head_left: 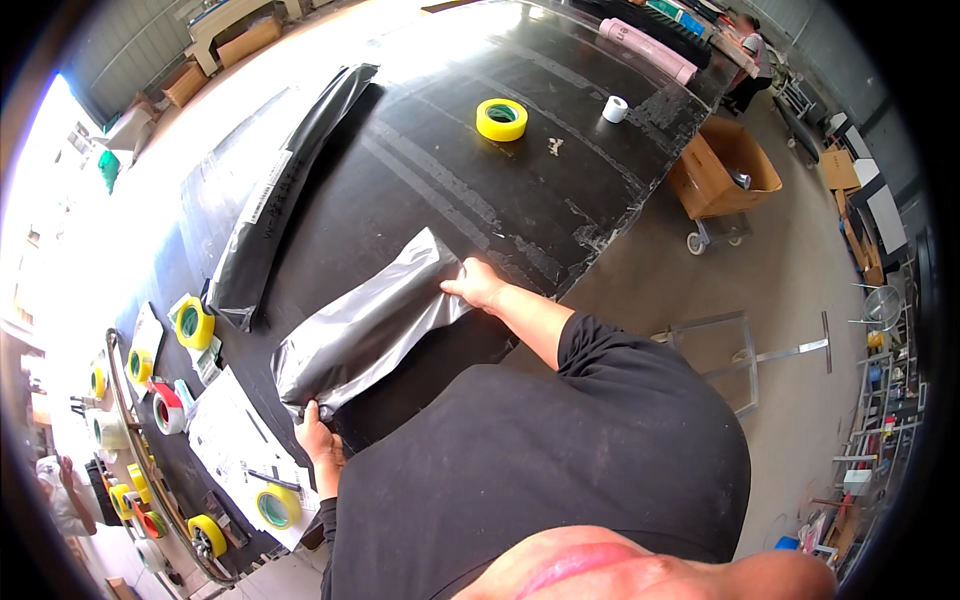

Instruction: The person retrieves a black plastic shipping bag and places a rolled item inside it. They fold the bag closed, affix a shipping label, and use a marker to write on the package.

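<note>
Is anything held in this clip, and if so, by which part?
Yes: a silver-grey plastic package. The left hand grips its lower left corner; the right hand grips its right-hand edge.

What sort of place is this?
Looks like a packing area in a workshop or warehouse, though I can't be certain. A yellow tape roll and a long black wrapped package lie on a big black table, and a cardboard box sits on a wheeled cart.
</note>
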